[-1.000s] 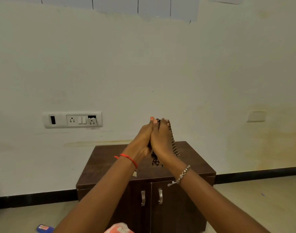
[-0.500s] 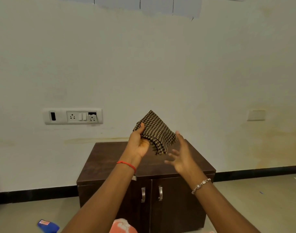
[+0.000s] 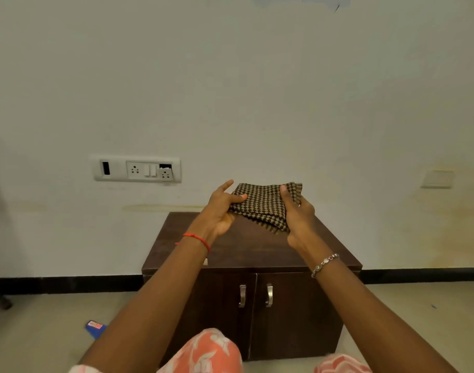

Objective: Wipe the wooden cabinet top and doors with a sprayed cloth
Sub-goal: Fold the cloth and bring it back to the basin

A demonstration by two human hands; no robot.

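Your right hand [image 3: 297, 214] hides the cloth's [image 3: 262, 205] right edge, and your knees cut off the cabinet's [image 3: 246, 251] lower front. You pinch the one folded cloth with both hands, your left hand [image 3: 222, 208] on its left edge, above the cabinet top, its long axis running left to right. The cabinet has two doors [image 3: 292, 313] and two handles [image 3: 269, 294].

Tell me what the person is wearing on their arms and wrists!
Both forearms are bare, with no sleeves showing. The left hand has a thin red thread bracelet round its wrist. The right hand has a silvery beaded chain bracelet round its wrist. No rings or watch show.
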